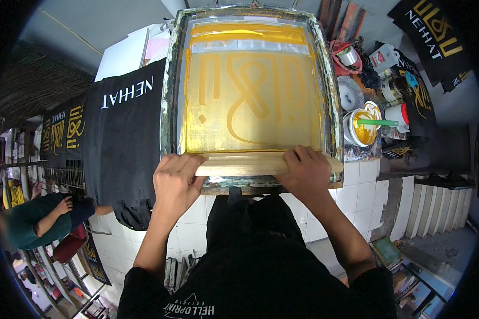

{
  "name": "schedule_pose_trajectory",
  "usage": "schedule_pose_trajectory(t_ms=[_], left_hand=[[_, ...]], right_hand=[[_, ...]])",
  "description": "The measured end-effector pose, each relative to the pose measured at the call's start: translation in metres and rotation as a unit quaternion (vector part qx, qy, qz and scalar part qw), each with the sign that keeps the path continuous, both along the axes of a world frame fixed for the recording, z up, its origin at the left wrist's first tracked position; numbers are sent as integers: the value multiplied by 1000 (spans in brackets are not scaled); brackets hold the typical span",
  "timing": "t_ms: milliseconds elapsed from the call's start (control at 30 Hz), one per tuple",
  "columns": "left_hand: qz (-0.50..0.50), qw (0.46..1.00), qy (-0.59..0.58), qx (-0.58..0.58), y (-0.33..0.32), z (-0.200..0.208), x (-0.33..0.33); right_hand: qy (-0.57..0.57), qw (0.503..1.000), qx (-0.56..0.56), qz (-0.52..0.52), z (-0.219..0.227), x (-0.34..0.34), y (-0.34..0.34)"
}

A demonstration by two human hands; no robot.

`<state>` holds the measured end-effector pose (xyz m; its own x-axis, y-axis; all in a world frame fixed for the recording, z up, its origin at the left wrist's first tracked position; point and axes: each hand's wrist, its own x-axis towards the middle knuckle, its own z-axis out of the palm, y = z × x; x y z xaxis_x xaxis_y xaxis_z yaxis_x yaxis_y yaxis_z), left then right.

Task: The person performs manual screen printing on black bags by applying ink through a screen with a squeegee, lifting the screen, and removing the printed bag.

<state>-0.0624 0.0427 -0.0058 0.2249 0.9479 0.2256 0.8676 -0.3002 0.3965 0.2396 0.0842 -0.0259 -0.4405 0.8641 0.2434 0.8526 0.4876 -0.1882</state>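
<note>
A wooden-handled squeegee (pixel 239 165) lies crosswise at the near end of a screen printing frame (pixel 172 80). My left hand (pixel 176 178) grips its left end, fingers over the top. Toward its right end, my right hand (pixel 308 169) is closed round the same wood. Beyond it stretches the mesh (pixel 213 127), showing a curving stencil design under a thin yellow film. Thick yellow ink (pixel 250 34) lies in a band along the far end, with streaks down both sides. The squeegee's blade edge is hidden beneath the wood.
Left of the frame, black printed fabric (pixel 125 133) is spread out. At right stand a white tub of yellow ink (pixel 359 130) with a green-handled tool (pixel 378 123), and several cans and containers. A seated person (pixel 42 218) is at far left. More printed black pieces (pixel 431 37) hang upper right.
</note>
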Motion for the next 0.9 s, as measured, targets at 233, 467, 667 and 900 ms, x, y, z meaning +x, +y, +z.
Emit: schedule_pose_trajectory(t_ms=[233,467,667,900], left_hand=[[99,988,-23,120,-36,-55,-24],[122,947,-27,297,-37,-12,-42],[129,837,-381,371,36,46,-50],[318,928,-115,-159,106,-81,-74]], right_hand=[[36,999,39,-4,-7,1,-10],[107,979,171,26,63,9,-6],[104,933,344,26,196,5,65],[69,981,169,-70,321,-14,140]])
